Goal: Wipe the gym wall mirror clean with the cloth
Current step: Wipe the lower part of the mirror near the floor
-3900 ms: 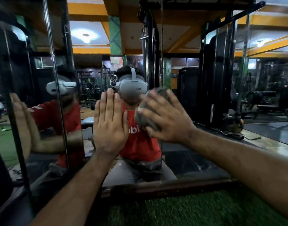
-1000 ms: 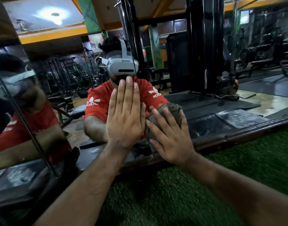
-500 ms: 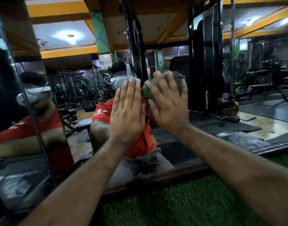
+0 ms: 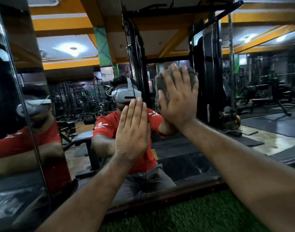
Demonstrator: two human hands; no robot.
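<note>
Head view: wall mirror (image 4: pixel 185 47) fills most of the frame, w/ a dark wooden bottom edge (image 4: pixel 160 196) above green turf (image 4: pixel 185 215). Left hand (image 4: pixel 132 129) lies flat on the glass near mirror centre, fingers straight & together, holding nothing. Right hand (image 4: pixel 178 99) is just beside it, up & to the right, fingers spread and straight, pressing a bunched grey-brown cloth (image 4: pixel 161 84) onto the glass; cloth shows above & left of the fingers. Hands are apart, not touching. Reflected in the mirror: person in a white headset (image 4: pixel 126 94), red shirt (image 4: pixel 108 126) w/ mirrored white logo & letters, looks like "adidas" reversed, partly hidden. A second mirror panel at left repeats the reflection. Black gym rack (image 4: pixel 205 72) reflected right of the cloth; its vertical white label is too blurred to read.
</note>
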